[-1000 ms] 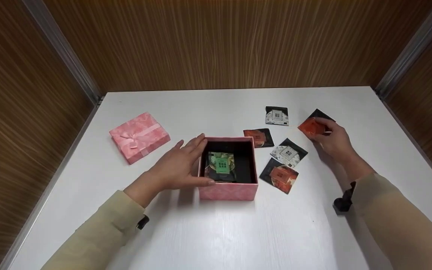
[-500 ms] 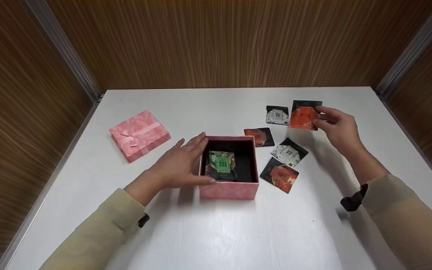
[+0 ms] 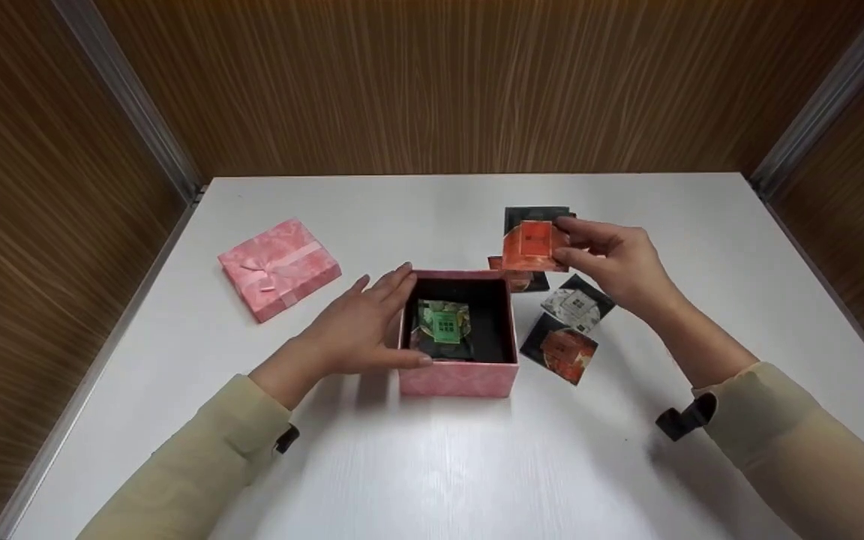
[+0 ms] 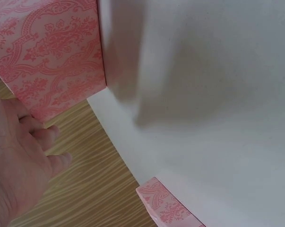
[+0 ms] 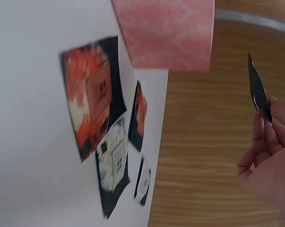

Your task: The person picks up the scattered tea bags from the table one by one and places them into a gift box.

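Note:
An open pink box stands mid-table, with a green and black sachet lying inside on the left. My left hand rests against the box's left side, fingers extended along it and thumb at the front rim. My right hand pinches an orange and black sachet by its right edge, raised above the table behind the box's back right corner. In the right wrist view that sachet appears nearly edge-on. In the head view it partly covers another orange sachet behind the box.
Right of the box lie a white and black sachet and an orange sachet, their edges overlapping. A farther white sachet shows in the right wrist view. The pink bow-tied lid lies at left. Wood-grain panels enclose the table.
My right hand has lifted the orange and black sachet from the table's right side and carried it left toward the box. My left hand has stayed at the box.

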The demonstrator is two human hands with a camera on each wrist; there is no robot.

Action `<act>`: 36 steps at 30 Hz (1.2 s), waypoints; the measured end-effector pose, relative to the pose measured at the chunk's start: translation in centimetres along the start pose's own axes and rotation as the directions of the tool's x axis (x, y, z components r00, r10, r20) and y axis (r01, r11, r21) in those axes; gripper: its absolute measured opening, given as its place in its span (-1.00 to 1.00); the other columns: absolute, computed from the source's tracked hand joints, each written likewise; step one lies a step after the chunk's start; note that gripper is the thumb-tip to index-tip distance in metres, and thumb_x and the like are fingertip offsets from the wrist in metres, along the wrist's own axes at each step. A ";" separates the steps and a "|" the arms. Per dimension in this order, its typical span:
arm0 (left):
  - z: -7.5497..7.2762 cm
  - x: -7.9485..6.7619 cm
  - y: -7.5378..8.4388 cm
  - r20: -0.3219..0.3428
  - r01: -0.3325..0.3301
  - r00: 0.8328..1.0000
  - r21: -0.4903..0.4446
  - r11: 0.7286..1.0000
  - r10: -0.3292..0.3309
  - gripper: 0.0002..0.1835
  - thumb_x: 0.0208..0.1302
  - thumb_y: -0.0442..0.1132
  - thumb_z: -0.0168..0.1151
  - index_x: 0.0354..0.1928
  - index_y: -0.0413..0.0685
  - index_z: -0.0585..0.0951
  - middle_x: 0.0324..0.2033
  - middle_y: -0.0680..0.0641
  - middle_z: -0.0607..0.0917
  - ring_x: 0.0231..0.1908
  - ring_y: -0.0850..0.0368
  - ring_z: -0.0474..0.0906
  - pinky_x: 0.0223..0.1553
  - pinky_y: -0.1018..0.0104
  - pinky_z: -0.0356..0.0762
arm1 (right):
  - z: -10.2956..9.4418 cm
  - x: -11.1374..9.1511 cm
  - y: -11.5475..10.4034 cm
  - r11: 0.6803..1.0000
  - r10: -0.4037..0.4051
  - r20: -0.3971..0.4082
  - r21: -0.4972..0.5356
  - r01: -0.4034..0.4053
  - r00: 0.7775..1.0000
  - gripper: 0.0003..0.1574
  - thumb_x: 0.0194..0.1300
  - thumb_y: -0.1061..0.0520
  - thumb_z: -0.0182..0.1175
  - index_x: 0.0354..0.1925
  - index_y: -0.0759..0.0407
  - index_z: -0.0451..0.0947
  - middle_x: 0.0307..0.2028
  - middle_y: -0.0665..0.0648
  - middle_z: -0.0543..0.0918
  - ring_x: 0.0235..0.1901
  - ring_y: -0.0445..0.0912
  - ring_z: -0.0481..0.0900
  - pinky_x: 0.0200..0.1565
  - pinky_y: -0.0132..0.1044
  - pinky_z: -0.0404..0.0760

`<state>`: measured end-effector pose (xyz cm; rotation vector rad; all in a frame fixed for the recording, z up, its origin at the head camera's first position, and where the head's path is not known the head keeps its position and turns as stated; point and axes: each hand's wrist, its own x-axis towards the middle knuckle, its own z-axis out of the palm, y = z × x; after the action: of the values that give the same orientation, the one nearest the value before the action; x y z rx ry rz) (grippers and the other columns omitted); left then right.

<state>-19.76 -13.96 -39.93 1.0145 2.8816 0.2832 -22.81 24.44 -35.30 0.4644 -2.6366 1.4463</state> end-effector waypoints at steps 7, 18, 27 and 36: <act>0.0 0.0 0.1 0.003 0.007 1.000 -0.006 1.000 -0.007 0.39 0.16 0.78 -0.09 0.72 -0.12 -0.08 0.71 -0.11 -0.08 0.66 0.02 -0.10 0.62 -0.14 -0.12 | 2.6 -0.5 -1.8 0.998 -0.056 0.092 -0.038 0.059 0.994 -0.41 0.44 0.12 0.43 0.38 0.13 0.62 0.12 0.15 0.75 0.03 -0.02 0.60 0.03 -0.26 0.56; -0.1 0.2 0.2 0.002 -0.001 1.000 -0.021 1.000 0.001 0.38 0.17 0.77 -0.07 0.72 -0.12 -0.07 0.71 -0.09 -0.11 0.66 0.02 -0.11 0.62 -0.16 -0.12 | 5.9 -0.9 -3.0 0.994 -0.100 0.219 -0.018 0.107 0.970 -0.38 0.36 0.13 0.49 0.35 0.16 0.65 0.10 0.08 0.77 -0.04 -0.08 0.68 -0.03 -0.25 0.64; -0.1 0.3 0.4 -0.006 0.001 1.000 -0.030 1.000 -0.001 0.37 0.18 0.76 -0.06 0.71 -0.13 -0.06 0.71 -0.10 -0.09 0.66 0.01 -0.09 0.62 -0.17 -0.09 | 7.6 -0.7 -3.2 0.976 -0.160 0.285 -0.100 0.196 0.945 -0.37 0.34 0.05 0.52 0.31 0.18 0.67 0.00 0.05 0.80 0.06 -0.01 0.66 0.09 0.02 0.64; 0.0 0.4 0.6 0.003 -0.008 1.000 -0.030 1.000 0.008 0.38 0.19 0.77 -0.10 0.71 -0.15 -0.06 0.71 -0.13 -0.10 0.66 -0.01 -0.10 0.62 -0.18 -0.12 | 9.3 -0.3 -3.2 0.944 -0.221 0.331 -0.165 0.287 0.917 -0.44 0.30 0.05 0.53 0.21 0.21 0.74 0.01 0.11 0.82 -0.01 -0.04 0.72 0.09 -0.03 0.69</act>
<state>-19.73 -13.27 -39.77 1.0204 2.8619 0.3239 -21.03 15.16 -37.86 1.0432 -2.7818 1.0759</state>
